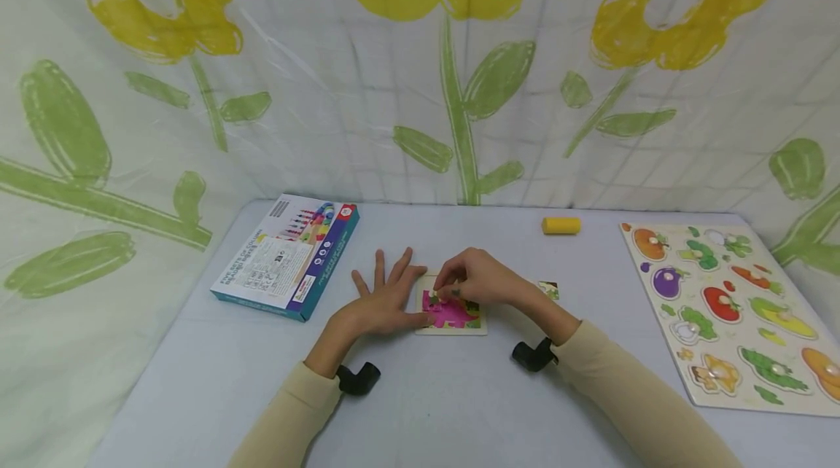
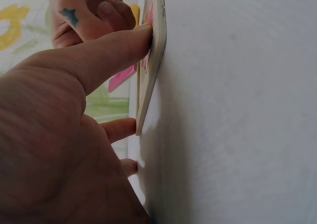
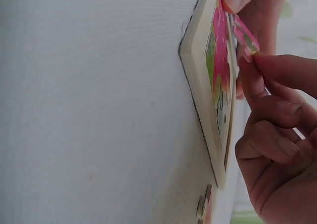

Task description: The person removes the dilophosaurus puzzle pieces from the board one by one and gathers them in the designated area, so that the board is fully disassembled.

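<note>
A small square jigsaw puzzle (image 1: 453,332) with a pale wooden frame and a pink picture lies at mid-table. My left hand (image 1: 383,302) has its fingers spread at the puzzle's left side. In the left wrist view, its thumb (image 2: 119,50) presses on the puzzle's edge. Above the picture, my right hand (image 1: 482,277) pinches a pink and green puzzle piece (image 3: 244,34) between thumb and forefinger, tilted off the board. Some of the picture is hidden under the right hand. A loose puzzle piece (image 1: 550,291) lies to the puzzle's right, beside the right wrist.
On the left lies a flat box (image 1: 285,256) with a teal side. At the far right is a wooden vegetable peg board (image 1: 728,315). A yellow cylinder (image 1: 561,226) lies toward the back, before a flower-printed curtain (image 1: 302,111).
</note>
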`<state>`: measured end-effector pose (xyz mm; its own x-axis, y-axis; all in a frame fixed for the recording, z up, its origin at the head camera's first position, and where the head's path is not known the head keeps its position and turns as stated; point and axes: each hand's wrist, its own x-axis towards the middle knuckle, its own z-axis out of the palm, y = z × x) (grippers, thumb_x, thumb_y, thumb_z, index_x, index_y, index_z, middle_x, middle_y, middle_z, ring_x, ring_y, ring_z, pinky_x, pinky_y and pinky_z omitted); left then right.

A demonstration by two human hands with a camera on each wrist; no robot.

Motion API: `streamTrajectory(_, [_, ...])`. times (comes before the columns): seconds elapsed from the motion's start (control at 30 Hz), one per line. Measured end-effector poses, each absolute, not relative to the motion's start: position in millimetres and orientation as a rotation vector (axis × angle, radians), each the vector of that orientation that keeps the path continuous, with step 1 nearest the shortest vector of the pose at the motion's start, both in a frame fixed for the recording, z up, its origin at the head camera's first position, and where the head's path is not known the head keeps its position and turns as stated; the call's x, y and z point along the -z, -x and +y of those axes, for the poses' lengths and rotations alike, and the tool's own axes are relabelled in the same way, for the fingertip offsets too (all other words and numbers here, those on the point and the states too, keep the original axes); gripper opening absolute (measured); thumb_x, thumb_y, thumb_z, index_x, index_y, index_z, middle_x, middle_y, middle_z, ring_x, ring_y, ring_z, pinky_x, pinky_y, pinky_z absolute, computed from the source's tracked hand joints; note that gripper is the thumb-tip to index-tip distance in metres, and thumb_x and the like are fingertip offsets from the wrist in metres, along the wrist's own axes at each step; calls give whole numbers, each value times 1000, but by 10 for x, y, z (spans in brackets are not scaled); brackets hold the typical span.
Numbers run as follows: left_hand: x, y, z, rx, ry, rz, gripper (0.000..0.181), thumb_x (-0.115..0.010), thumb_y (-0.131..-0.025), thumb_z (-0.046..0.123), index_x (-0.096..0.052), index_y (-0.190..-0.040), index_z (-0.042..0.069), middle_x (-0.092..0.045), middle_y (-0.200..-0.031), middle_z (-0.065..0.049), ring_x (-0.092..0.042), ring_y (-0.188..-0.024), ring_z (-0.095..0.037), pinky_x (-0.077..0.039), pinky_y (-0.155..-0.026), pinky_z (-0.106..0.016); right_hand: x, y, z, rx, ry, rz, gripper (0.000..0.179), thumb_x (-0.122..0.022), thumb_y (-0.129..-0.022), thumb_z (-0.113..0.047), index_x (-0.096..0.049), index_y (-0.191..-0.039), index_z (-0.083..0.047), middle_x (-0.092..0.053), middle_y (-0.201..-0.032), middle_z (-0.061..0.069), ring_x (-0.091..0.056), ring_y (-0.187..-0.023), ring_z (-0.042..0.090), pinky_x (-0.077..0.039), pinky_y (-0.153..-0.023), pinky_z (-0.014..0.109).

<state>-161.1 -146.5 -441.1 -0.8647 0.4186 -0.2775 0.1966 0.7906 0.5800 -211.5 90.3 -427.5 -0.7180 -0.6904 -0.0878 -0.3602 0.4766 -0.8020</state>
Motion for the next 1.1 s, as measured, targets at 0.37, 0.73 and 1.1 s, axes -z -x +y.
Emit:
streamTrajectory(0.37, [4374, 1597, -1448, -752, -470, 2588, 83, -72, -94, 45, -34, -162, 16, 5, -181, -13, 29, -159, -53, 26, -108, -87, 4190, 1965, 1328, 1117, 653, 2441, 5, -77, -96, -15, -81, -99, -15, -80, -92, -2, -65, -80, 12, -53, -71, 27])
streamTrajectory(0.73, [4455, 1627, -1458, -761, -451, 2581, 88, -72, -93, 48, -31, -165, 19, 10, -181, -9, 34, -159, -48, 31, -107, -84, 4188, 1775, 1780, 1015, 598, 2579, 6, -78, -94, -13, -81, -99, -15, -77, -87, -6, -57, -72, 12, -47, -61, 22])
streamTrajectory(1.1, [4429, 1622, -1487, -809, -491, 2579, 86, -74, -91, 46, -34, -162, 17, 5, -181, -13, 30, -158, -53, 29, -106, -87, 4238, 1729, 1748, 950, 637, 2631, 3, -76, -95, -11, -77, -96, -8, -74, -83, -4, -54, -70, 10, -45, -61, 22])
